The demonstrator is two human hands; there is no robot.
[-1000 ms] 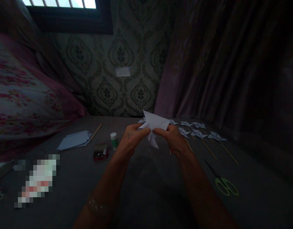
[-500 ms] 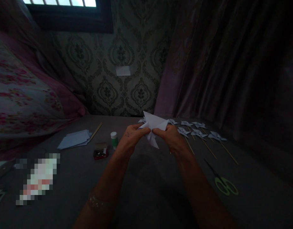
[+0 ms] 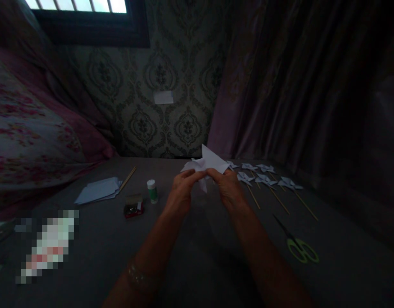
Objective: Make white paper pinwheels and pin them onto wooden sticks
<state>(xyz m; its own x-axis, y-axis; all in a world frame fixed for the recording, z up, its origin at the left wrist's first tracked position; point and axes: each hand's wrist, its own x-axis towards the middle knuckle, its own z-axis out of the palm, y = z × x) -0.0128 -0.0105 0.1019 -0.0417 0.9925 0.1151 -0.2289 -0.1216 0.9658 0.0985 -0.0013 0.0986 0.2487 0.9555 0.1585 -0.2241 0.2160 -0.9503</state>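
A white paper pinwheel [image 3: 212, 161] is held up in front of me, over the far part of the table. My left hand [image 3: 185, 184] pinches it from the left, thumb near its centre. From the right, my right hand [image 3: 227, 182] grips it the same way, and the two thumb tips almost meet. One pointed blade stands up and another hangs below the thumbs. The fingers behind the paper are partly hidden. Just beyond my right hand lie several finished paper pinwheels [image 3: 265, 179] on thin sticks.
To the left are a stack of white paper [image 3: 99, 190], thin wooden sticks [image 3: 128, 177], a glue bottle [image 3: 152, 191] and a small open box [image 3: 133, 208] of metal bits. Scissors [image 3: 301, 248] with green handles lie at the right on the grey table surface [image 3: 203, 256]. A patterned wall stands behind.
The pinwheel has been turned and tilted slightly in my hands; its upper point has swung right and its lower blade shows less. My left hand has shifted a little right. The view moved slightly.
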